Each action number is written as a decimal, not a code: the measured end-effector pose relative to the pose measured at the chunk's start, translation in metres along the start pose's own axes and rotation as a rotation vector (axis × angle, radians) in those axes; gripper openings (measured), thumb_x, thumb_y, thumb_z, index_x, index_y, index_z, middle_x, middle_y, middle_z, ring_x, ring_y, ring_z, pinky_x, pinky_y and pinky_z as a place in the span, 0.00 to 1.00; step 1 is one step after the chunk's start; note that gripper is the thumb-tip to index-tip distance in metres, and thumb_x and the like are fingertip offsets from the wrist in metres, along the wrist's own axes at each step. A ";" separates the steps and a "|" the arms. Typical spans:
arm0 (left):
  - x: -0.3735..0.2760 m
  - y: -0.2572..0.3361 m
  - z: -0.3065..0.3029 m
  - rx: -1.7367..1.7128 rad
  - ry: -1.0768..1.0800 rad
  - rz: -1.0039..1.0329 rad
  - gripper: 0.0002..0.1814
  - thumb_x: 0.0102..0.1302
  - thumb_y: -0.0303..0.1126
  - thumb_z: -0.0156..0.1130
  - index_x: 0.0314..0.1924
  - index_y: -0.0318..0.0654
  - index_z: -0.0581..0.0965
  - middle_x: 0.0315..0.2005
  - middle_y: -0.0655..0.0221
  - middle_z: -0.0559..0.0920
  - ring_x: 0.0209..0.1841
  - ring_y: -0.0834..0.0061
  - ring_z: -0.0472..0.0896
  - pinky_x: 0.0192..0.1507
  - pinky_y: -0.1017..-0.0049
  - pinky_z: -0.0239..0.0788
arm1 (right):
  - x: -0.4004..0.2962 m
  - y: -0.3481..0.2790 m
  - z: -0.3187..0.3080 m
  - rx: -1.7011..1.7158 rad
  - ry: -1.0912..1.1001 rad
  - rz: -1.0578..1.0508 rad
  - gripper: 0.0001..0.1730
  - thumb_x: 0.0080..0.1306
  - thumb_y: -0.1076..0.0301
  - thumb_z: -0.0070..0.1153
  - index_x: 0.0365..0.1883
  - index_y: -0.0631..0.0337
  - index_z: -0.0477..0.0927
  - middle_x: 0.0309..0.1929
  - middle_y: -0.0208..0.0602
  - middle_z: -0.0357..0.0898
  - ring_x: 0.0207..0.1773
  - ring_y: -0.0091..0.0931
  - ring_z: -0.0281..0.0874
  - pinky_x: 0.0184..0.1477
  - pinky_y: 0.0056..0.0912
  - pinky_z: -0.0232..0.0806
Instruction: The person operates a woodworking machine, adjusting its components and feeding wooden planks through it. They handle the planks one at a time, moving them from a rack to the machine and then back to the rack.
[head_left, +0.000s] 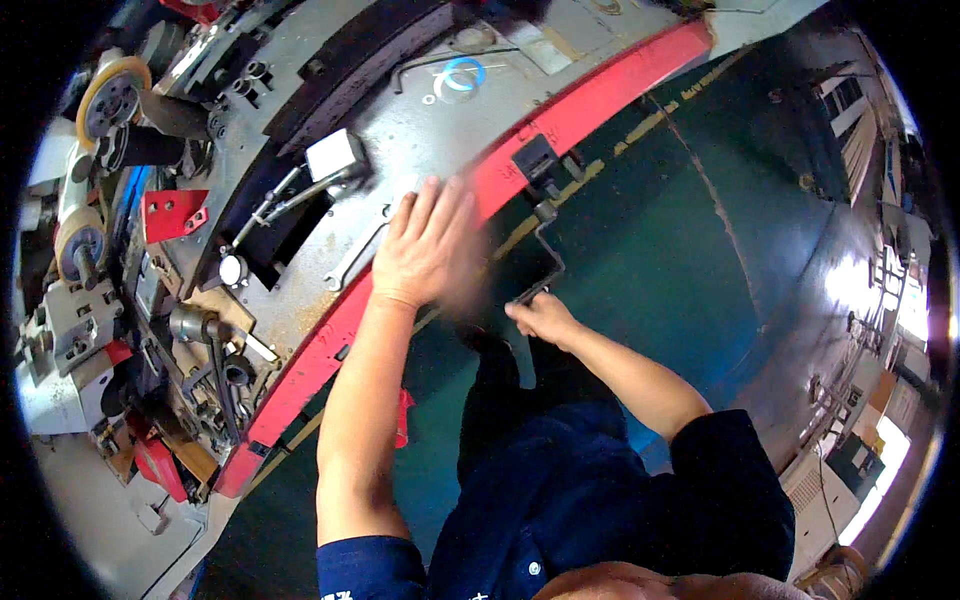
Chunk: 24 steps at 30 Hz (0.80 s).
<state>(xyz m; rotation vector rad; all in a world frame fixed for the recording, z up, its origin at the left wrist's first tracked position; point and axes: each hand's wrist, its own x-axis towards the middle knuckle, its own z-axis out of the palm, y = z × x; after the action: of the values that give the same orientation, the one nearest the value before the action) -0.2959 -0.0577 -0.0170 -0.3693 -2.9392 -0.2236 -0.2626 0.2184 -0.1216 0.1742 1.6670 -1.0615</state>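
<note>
My left hand (424, 247) lies flat at the edge of the metal bench top (409, 135), over its red front rail (615, 86), and grips nothing. Partly beneath its fingers is a combination wrench (360, 253). With my right hand (549, 319) I hold the lower end of a bent metal crank handle (556, 259). The crank's upper end carries a round metal piece (546, 211) just below a black block (534, 156) on the red rail. Whether the crank is joined to that block I cannot tell.
A dial indicator (233, 271) on jointed rods reaches from a white-topped block (334, 155). Farther back lie a hex key (450, 60), a blue ring (466, 73) and a washer (428, 99). Rollers (112, 105) and scattered tools (225, 360) fill the left; green floor (675, 225) is right.
</note>
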 end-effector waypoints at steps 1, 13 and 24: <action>-0.002 -0.002 -0.002 0.019 0.010 -0.017 0.41 0.54 0.39 0.68 0.70 0.43 0.71 0.73 0.61 0.68 0.73 0.54 0.67 0.71 0.55 0.61 | 0.007 -0.007 -0.004 0.082 0.009 -0.033 0.19 0.69 0.49 0.64 0.36 0.58 0.78 0.28 0.31 0.81 0.29 0.22 0.78 0.32 0.31 0.68; 0.000 0.003 -0.007 0.087 -0.086 -0.011 0.43 0.54 0.42 0.69 0.72 0.44 0.69 0.74 0.61 0.66 0.75 0.54 0.64 0.73 0.55 0.59 | -0.008 0.022 0.004 0.917 0.677 -0.019 0.14 0.77 0.68 0.48 0.56 0.66 0.72 0.17 0.32 0.67 0.18 0.27 0.69 0.24 0.37 0.70; 0.000 0.004 -0.005 0.115 -0.094 -0.019 0.44 0.54 0.42 0.68 0.73 0.45 0.68 0.74 0.60 0.65 0.76 0.54 0.63 0.73 0.55 0.58 | -0.044 -0.059 -0.027 1.287 0.042 -0.033 0.10 0.71 0.67 0.50 0.47 0.57 0.78 0.22 0.21 0.64 0.26 0.22 0.66 0.34 0.33 0.66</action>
<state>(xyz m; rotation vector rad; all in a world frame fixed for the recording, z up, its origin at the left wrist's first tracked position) -0.2946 -0.0549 -0.0117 -0.3451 -3.0315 -0.0398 -0.2998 0.2198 -0.0527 0.9865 0.7833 -2.0171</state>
